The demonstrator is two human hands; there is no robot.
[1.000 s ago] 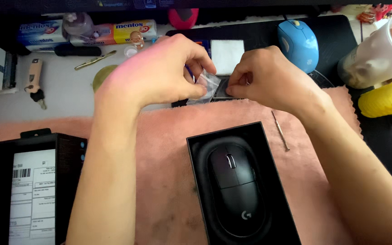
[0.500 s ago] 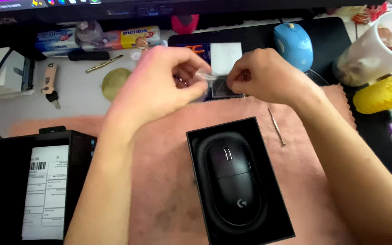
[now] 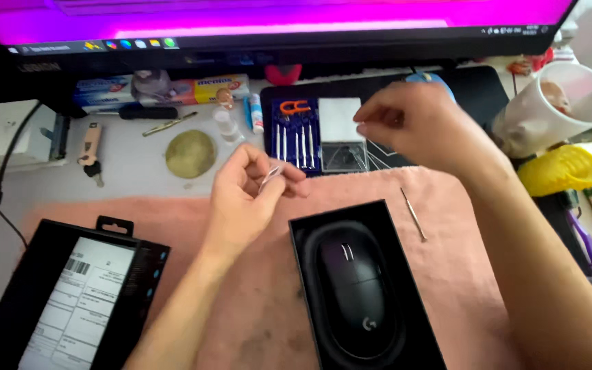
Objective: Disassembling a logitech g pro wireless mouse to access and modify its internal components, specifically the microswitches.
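Black mouse point(image 3: 354, 301) lies in its open black box point(image 3: 310, 236), below and between both hands on the pink mat point(image 3: 460, 274). Beyond the right hand point(image 3: 412, 127) sits a blue tool case point(image 3: 292, 133) with slim drivers — its fingers are drawn together just above the case, though I cannot tell whether they grip anything. Left hand point(image 3: 248, 195) pinches a small clear plastic piece point(image 3: 270, 177). Judging by this, the unwrapping step looks done and a tool is being picked; the next move calls for a fine pinch on one thin driver.
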